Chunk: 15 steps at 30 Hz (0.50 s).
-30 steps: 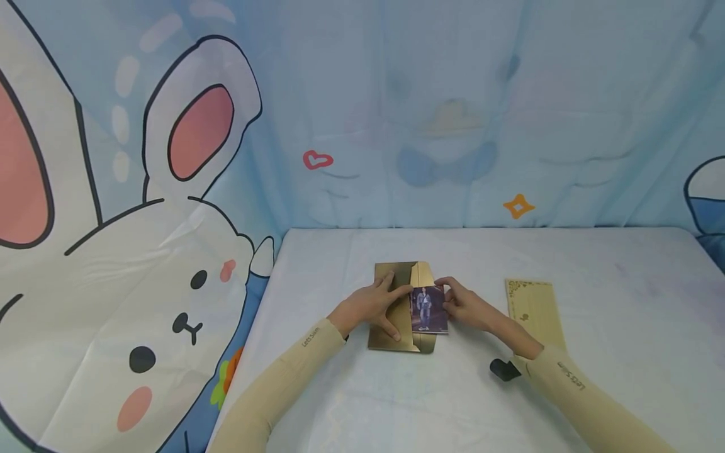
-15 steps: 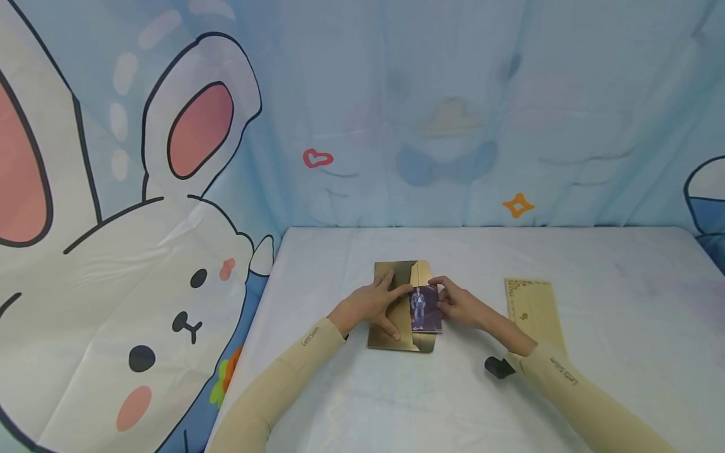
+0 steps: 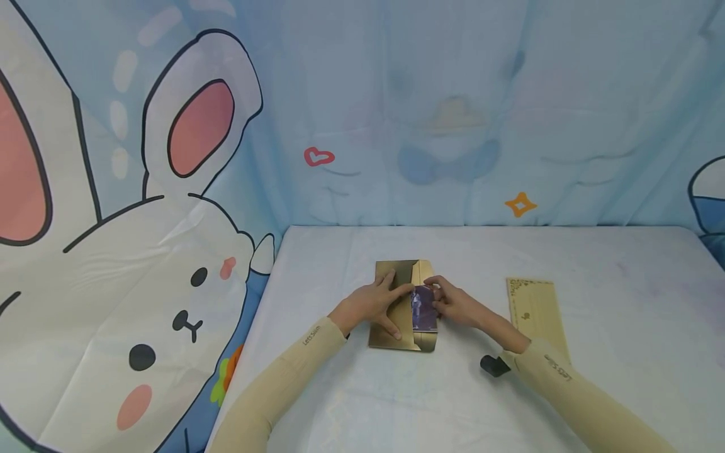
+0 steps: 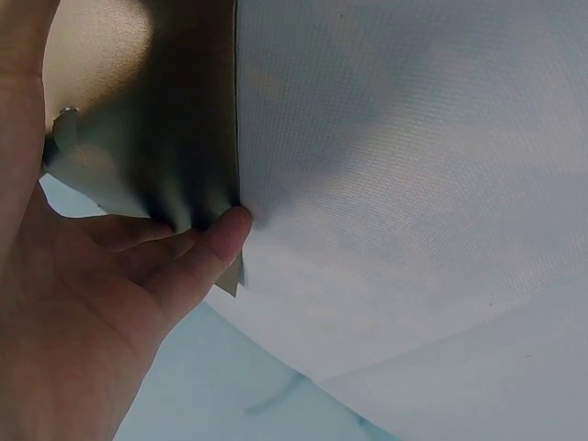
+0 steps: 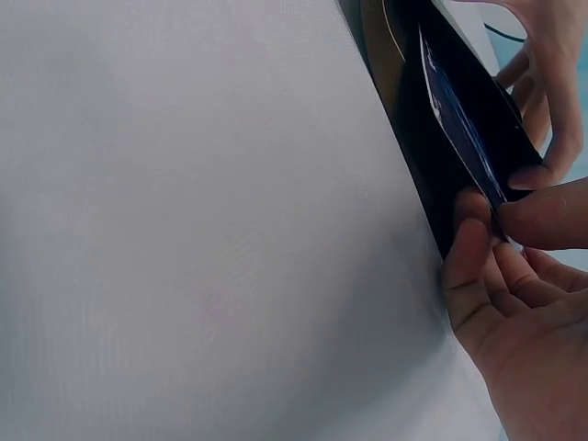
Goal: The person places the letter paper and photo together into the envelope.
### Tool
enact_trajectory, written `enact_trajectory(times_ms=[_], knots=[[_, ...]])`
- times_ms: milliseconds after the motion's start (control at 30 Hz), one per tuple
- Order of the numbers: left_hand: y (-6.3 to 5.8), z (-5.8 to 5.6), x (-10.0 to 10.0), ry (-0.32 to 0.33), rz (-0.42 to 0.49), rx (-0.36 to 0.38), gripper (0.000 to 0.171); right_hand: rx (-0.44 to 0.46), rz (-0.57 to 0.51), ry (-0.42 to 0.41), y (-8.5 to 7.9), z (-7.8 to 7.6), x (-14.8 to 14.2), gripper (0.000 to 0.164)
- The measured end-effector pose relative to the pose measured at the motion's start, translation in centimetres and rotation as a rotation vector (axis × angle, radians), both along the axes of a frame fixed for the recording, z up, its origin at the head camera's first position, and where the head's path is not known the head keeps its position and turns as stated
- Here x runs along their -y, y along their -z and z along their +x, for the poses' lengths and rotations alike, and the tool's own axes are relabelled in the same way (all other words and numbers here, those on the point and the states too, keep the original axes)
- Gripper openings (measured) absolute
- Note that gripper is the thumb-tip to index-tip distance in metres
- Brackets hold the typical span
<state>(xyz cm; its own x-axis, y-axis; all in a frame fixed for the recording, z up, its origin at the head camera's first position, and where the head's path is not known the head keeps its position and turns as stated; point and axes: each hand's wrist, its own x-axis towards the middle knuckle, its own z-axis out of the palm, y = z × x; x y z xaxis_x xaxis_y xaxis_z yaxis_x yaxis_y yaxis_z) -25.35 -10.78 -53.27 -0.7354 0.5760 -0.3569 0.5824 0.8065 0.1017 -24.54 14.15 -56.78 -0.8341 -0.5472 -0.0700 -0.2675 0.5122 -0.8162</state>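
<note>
In the head view, a gold envelope (image 3: pixel 386 333) lies on the table with its flap (image 3: pixel 423 269) opened toward the right. My left hand (image 3: pixel 370 305) rests on it with fingers spread; in the left wrist view a fingertip presses at the envelope's edge (image 4: pixel 234 110). My right hand (image 3: pixel 457 307) pinches the right side of a dark purple photo card (image 3: pixel 423 309). The card's left part is hidden inside the envelope. In the right wrist view the card (image 5: pixel 455 115) stands slightly tilted in the dark envelope mouth, its near end between thumb and fingers.
A pale yellow decorated envelope (image 3: pixel 535 308) lies to the right on the white table (image 3: pixel 634 327), beyond my right forearm. A black device (image 3: pixel 494 365) sits at my right wrist. A cartoon rabbit curtain (image 3: pixel 209 270) hangs left, and a blue curtain (image 3: pixel 362 113) hangs behind.
My right hand has moved left, sliding the photo card farther into the gold envelope, so less of the picture shows. My left hand has stayed in place on the envelope.
</note>
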Motion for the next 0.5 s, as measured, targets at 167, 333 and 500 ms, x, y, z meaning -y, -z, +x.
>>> enact_trajectory(times_ms=[167, 333, 500], knots=[[-0.16, 0.07, -0.02, 0.007, 0.002, -0.008, 0.118, 0.006, 0.003, -0.002, 0.0, -0.04, 0.37, 0.05], [-0.24, 0.15, -0.02, 0.01, -0.001, -0.015, 0.118, 0.0, 0.016, -0.004, -0.06, -0.06, 0.72, 0.051], [-0.2, 0.13, -0.01, 0.01, -0.012, -0.016, 0.117, 0.004, 0.011, -0.008, 0.11, -0.26, 1.0, 0.051]])
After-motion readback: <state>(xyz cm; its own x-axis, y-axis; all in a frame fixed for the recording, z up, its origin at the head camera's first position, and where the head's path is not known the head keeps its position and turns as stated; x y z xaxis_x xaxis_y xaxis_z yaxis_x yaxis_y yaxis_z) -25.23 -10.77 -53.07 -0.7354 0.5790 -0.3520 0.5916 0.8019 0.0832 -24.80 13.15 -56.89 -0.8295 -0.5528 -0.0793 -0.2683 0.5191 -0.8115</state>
